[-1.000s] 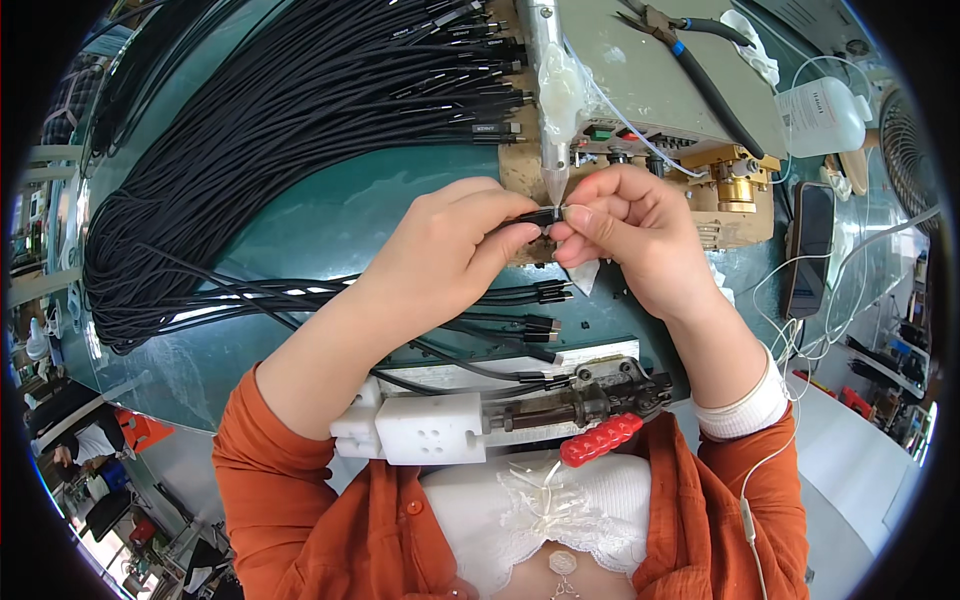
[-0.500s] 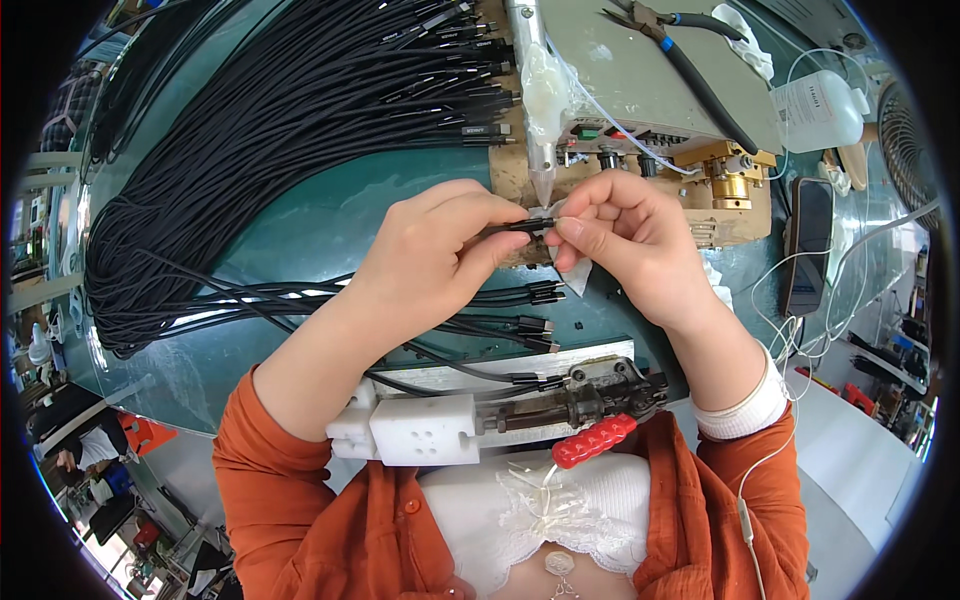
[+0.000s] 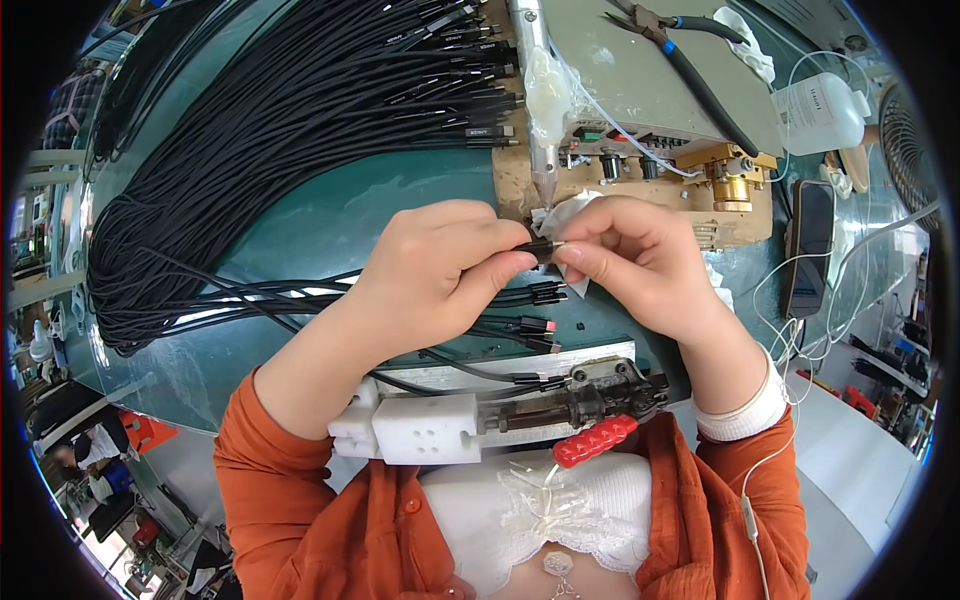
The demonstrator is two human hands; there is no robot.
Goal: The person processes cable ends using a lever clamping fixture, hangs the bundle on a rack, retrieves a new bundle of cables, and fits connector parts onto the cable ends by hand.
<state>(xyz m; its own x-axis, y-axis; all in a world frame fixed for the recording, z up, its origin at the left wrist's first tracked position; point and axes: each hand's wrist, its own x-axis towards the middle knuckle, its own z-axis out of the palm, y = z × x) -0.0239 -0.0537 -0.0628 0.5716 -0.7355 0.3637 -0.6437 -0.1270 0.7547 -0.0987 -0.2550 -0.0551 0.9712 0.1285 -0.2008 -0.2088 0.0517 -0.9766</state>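
Note:
A black cable connector (image 3: 541, 248) lies level between my two hands, just below a metal dispensing nozzle (image 3: 545, 175) and apart from its tip. My left hand (image 3: 425, 268) pinches the connector's black body between thumb and fingers. At the metal end, the thumb and index finger of my right hand (image 3: 645, 262) are closed on its tip, the other fingers curled. Behind the connector is a crumpled white tissue (image 3: 570, 212). Several more black cable ends (image 3: 540, 293) lie on the table beneath my hands.
A thick bundle of black cables (image 3: 200, 180) fills the left. Nearest me sits a toggle clamp with a red handle (image 3: 594, 441) and a white block (image 3: 425, 430). A grey-green control box (image 3: 640, 75) carries pliers (image 3: 690, 80). A bottle (image 3: 820, 112) and phone (image 3: 808, 248) stand right.
Both hands have come slightly toward me with the connector, drawing it away from the nozzle tip. More of the tissue now shows behind it.

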